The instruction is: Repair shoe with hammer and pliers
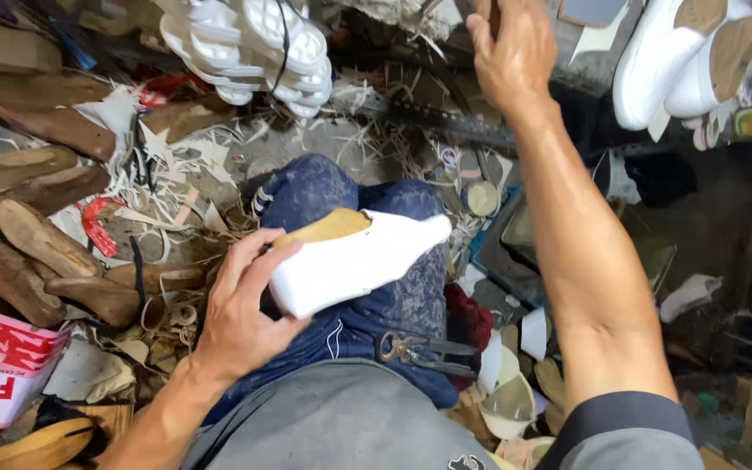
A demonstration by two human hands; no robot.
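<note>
A worker seated amid leather scraps steadies one white shoe upper stretched over a wooden last point(354, 257) on the knee, the left hand point(245, 305) wrapped around its heel end, thumb beneath and fingers point(254, 252) curled over the tan top. The right hand point(511, 52) reaches up to a shelf, fingers closed on something too hidden to identify. Two finished white shoes point(685, 52) hang at upper right. About six bare wooden lasts point(36, 244) lie at left. One pair of pliers point(415, 351) rests on the lap.
</note>
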